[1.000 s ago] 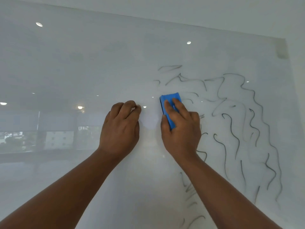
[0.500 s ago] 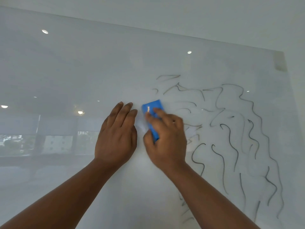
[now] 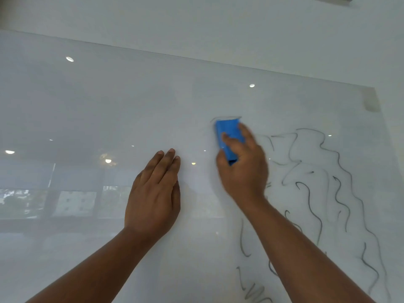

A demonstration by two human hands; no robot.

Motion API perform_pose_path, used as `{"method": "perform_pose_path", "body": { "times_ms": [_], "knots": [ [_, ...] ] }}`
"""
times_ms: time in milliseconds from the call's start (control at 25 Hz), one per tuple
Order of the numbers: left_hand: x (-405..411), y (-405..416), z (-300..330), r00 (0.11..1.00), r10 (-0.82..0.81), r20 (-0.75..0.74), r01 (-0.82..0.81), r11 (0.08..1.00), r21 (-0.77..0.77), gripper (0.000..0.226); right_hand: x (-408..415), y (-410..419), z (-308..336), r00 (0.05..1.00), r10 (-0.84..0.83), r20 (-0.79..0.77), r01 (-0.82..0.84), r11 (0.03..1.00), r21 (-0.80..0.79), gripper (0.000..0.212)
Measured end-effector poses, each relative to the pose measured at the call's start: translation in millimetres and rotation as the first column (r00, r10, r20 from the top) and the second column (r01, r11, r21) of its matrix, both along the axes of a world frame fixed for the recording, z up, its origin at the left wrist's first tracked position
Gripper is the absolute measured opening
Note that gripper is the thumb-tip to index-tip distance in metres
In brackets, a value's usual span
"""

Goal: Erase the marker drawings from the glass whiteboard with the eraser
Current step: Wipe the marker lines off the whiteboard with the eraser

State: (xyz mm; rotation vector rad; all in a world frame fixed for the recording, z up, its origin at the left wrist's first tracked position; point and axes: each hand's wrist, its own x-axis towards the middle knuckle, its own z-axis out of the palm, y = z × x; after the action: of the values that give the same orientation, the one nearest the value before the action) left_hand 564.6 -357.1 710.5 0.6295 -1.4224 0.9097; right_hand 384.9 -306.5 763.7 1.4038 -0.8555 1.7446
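Right hand [image 3: 242, 169] grips the blue eraser [image 3: 228, 136], long axis near-upright on the whiteboard [image 3: 131, 106]; left hand [image 3: 153, 193] flat.

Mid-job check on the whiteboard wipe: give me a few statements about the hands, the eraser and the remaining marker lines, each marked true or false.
1. The right hand holds the blue eraser against the glass whiteboard. True.
2. The left hand holds a marker. False: it holds nothing; it lies flat on the glass, fingers straight.
3. The marker lines are all to the left of the left hand. False: they lie to the right, around and below the right hand.
4. The eraser sits at the upper left edge of the drawing. True.
5. The board is wiped clean. False: many wavy lines remain.
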Motion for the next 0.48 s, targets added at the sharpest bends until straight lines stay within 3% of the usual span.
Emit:
{"method": "perform_pose_path", "body": {
  "times_ms": [40,80,160,200,320,440,480],
  "knots": [
    [-0.4,-0.1,0.8,1.0,-0.003,-0.009,0.003,1.0,-0.002,0.047,-2.1,2.8,6.0,0.995,0.021,0.097,-0.022,1.0,0.01,0.039],
    [-0.3,-0.6,1.6,1.0,-0.005,-0.012,0.005,1.0,-0.005,0.046,-1.3,2.5,6.6,0.998,-0.007,0.062,0.007,1.0,0.007,0.04],
    [0.4,-1.8,1.9,1.0,0.002,-0.008,-0.002,1.0,-0.015,0.046,3.3,-3.5,-2.4,0.978,-0.073,-0.193,0.069,0.997,-0.029,0.042],
    [0.5,-2.3,1.5,1.0,0.004,-0.007,-0.004,1.0,-0.019,0.046,1.8,-5.1,-2.4,0.972,-0.054,-0.228,0.049,0.998,-0.025,0.042],
    [-0.6,-1.9,-0.1,1.0,0.012,-0.009,-0.012,1.0,-0.02,0.047,-2.0,-3.1,13.2,1.0,0.014,-0.005,-0.014,1.0,-0.028,0.04],
    [-0.2,-1.4,0.3,1.0,0.019,-0.003,-0.019,0.999,-0.034,0.047,4.5,-5.4,18.2,0.985,-0.044,-0.168,0.039,0.999,-0.031,0.041],
    [0.3,-1.1,0.4,1.0,0.017,-0.002,-0.017,0.999,-0.038,0.047,5.0,-5.6,20.4,0.99,-0.043,-0.131,0.04,0.999,-0.029,0.041]
  ]
}}
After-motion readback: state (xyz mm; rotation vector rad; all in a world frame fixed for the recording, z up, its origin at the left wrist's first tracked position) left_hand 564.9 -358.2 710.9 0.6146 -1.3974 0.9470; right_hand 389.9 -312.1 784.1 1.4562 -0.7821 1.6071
